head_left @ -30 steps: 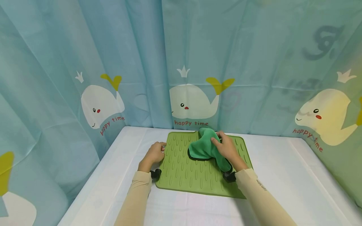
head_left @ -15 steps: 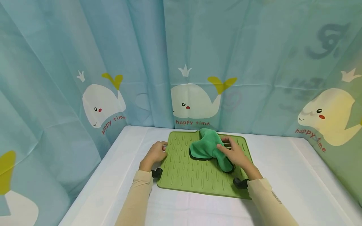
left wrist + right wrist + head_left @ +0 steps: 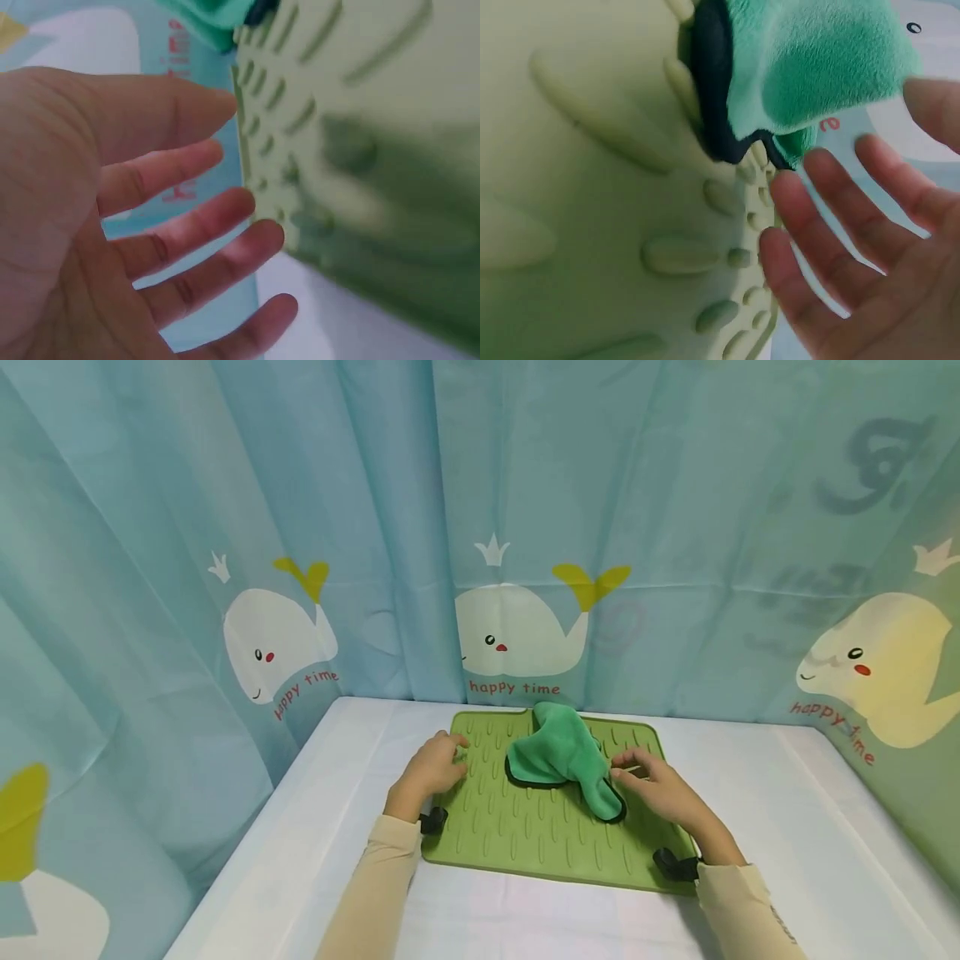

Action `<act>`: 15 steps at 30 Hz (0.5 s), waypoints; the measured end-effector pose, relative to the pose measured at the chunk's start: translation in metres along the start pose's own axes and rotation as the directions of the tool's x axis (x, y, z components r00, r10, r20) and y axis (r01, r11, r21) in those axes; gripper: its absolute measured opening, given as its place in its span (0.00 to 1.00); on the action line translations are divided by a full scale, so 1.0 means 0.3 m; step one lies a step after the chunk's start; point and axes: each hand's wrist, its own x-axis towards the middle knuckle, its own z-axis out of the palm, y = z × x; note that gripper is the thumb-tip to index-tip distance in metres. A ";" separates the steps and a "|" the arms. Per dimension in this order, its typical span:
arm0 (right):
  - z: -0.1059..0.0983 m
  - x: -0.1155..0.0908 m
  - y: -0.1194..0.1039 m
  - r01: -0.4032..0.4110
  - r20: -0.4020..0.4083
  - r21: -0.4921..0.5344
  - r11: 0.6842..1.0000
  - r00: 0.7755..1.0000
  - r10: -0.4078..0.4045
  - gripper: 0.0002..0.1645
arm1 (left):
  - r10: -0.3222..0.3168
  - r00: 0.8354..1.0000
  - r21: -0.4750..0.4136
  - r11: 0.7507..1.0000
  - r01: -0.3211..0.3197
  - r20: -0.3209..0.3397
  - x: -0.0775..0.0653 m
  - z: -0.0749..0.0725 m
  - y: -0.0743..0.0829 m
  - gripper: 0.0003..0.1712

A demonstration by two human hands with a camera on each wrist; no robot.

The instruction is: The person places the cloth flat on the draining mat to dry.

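Note:
A green cloth with dark edging [image 3: 558,747] lies crumpled on a ridged olive-green mat [image 3: 517,835]. My right hand [image 3: 660,787] hovers just right of the cloth, fingers loosely bent and holding nothing. The right wrist view shows its spread fingers apart from the fuzzy cloth [image 3: 817,60]. My left hand [image 3: 435,766] is over the mat's left edge. In the left wrist view its fingers are spread with nothing between them, close to the mat [image 3: 375,97]. Whatever lies beneath the cloth is hidden.
The mat rests on a white-covered table [image 3: 757,793]. A light blue curtain [image 3: 390,527] printed with whales hangs behind the table and along both sides. Black straps with mounts [image 3: 675,864] sit on both wrists.
My right hand has let go of the cloth and moved right and toward the front. My left hand has shifted slightly right over the mat's edge. The cloth stays crumpled on the mat.

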 end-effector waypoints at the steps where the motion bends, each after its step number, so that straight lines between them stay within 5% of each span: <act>1: 0.001 -0.002 0.004 0.002 0.017 0.001 1.000 1.000 -0.002 0.24 | 0.016 1.000 0.004 1.000 -0.016 0.006 -0.001 0.006 0.012 0.21; 8: 0.009 0.001 0.021 0.076 0.102 0.011 0.997 0.992 -0.076 0.18 | 0.120 0.992 0.013 0.993 -0.121 0.047 0.014 0.050 0.064 0.12; 15: 0.031 -0.005 0.030 0.056 0.167 -0.031 0.998 0.985 -0.050 0.18 | 0.186 0.980 0.053 0.980 -0.190 0.066 0.017 0.084 0.099 0.13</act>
